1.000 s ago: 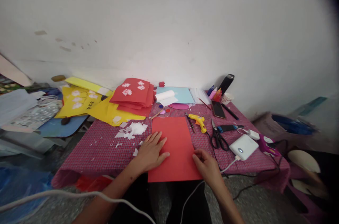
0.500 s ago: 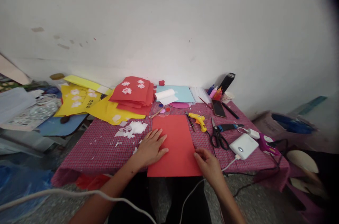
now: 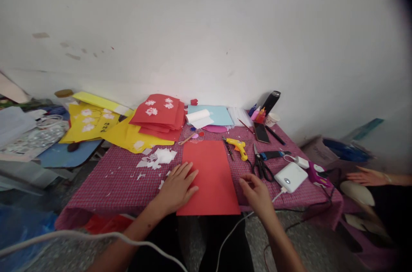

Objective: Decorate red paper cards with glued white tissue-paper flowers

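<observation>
A red sheet of paper (image 3: 210, 182) lies flat at the table's front edge, its lower edge reaching slightly past it. My left hand (image 3: 178, 186) rests on the sheet's left side, fingers spread and pressing flat. Just off the right edge of the paper hovers my right hand (image 3: 257, 194), loosely curled, with a small gap between thumb and forefinger and nothing seen in it. Beyond the sheet's upper right are a yellow glue gun (image 3: 237, 147) and a dark pencil (image 3: 228, 150). Black-handled scissors (image 3: 261, 167) lie past my right hand.
White paper scraps (image 3: 157, 158) lie left of the sheet. Behind them sit red sheets with white flowers (image 3: 157, 111) and yellow paper (image 3: 128, 137). A white power bank (image 3: 291, 176), a phone (image 3: 261, 132) and paint bottles (image 3: 259, 114) are right. Another person's hand (image 3: 367, 176) shows far right.
My right hand has come off the paper's right edge and shifted slightly right. My left hand stays on the sheet. Another person's hand has appeared at the far right; the view has shifted a little.
</observation>
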